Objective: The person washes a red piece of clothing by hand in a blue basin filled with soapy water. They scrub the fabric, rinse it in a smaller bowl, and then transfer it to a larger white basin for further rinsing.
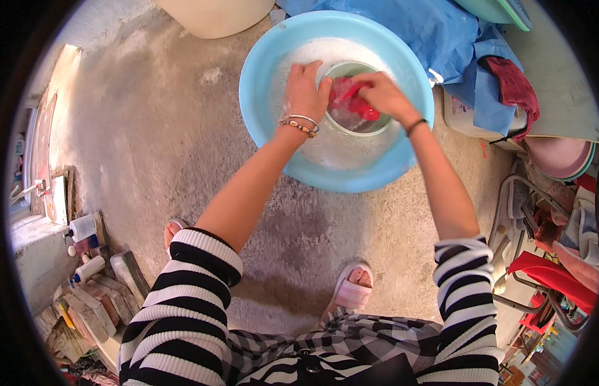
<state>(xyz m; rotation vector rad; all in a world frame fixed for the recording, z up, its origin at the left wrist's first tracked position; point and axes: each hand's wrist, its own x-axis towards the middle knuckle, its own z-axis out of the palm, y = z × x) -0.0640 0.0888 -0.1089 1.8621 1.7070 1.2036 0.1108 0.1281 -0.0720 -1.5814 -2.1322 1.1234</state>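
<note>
A light-blue plastic basin stands on the floor before me with whitish, sudsy water in it. Inside it sits a smaller pale-green bowl holding water and a wet red cloth. My right hand reaches over the bowl's right side, its fingers closed on the red cloth. My left hand is at the bowl's left rim, with the thumb by the edge and the other fingers outside it. Whether it grips the rim is not clear.
A large cream container stands beyond the basin. Blue sheeting lies behind it, and a dark-red cloth hangs at the right. A metal-framed rack holds shoes and cloths. Bricks and bottles are at the left.
</note>
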